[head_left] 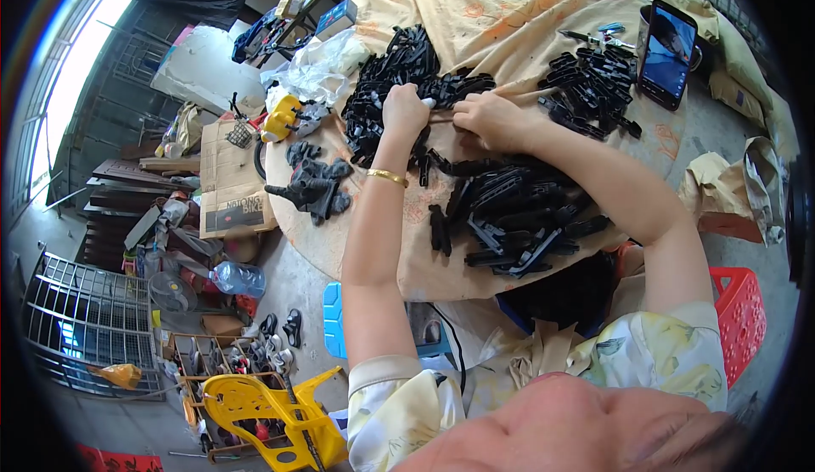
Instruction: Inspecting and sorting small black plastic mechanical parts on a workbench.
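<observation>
My left hand (406, 110) is closed at the edge of a large heap of black plastic parts (409, 54). A small white bit shows by its fingertips. My right hand (494, 122) faces it a short way off, its fingers curled in. Whatever either hand grips is hidden or too small to name. Nearer to me lies a second heap of long black parts (522, 209), some with a grey sheen. A third black pile (586, 86) is spread to the right of my right hand.
A cream cloth covers the round table (323, 247). A phone (667, 54) stands upright at its right. Dark gloves (312, 182) and a yellow item (280, 119) lie at its left. Around it are a red stool (737, 319), a yellow chair (255, 396) and a cardboard box (222, 166).
</observation>
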Available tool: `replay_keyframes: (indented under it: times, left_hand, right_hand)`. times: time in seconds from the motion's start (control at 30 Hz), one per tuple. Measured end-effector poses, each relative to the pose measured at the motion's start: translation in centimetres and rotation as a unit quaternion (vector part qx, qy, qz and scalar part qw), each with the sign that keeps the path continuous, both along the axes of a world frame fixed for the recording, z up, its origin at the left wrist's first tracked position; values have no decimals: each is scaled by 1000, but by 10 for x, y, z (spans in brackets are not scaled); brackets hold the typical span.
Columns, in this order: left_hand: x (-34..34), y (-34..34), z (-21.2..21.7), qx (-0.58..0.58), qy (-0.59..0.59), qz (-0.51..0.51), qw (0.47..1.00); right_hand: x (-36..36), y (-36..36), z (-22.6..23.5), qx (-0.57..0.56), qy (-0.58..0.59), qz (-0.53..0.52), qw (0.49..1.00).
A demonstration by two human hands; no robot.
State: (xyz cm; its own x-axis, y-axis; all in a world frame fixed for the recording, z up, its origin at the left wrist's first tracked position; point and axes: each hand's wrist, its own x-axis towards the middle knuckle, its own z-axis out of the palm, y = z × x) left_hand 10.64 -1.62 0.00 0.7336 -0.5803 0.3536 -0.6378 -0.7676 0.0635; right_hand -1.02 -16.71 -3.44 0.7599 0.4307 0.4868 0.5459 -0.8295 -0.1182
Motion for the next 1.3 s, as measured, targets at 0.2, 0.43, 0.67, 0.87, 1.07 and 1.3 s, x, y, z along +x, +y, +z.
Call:
replay_keyframes:
  times: [0.2, 0.43, 0.67, 0.87, 1.07, 1.3]
  left_hand:
    - [16, -11, 1, 106, 68, -7, 992]
    - [13, -3, 1, -8, 85, 23, 996]
    - [-64, 9, 16, -461, 422, -122, 771]
    - [-102, 6, 7, -533, 465, -134, 694]
    - [-97, 18, 8, -516, 450, -179, 707]
    - [-97, 30, 14, -517, 500, -157, 676]
  right_hand:
    - [-12, -8, -5, 107, 9, -55, 993]
    - [-28, -11, 14, 128, -22, -109, 986]
    - [-25, -15, 24, 545, 36, 26, 837]
    - [-32, -1, 24, 463, -37, 74, 883]
    - [-38, 2, 32, 286, -127, 28, 949]
    - [-41, 2, 30, 232, -115, 76, 963]
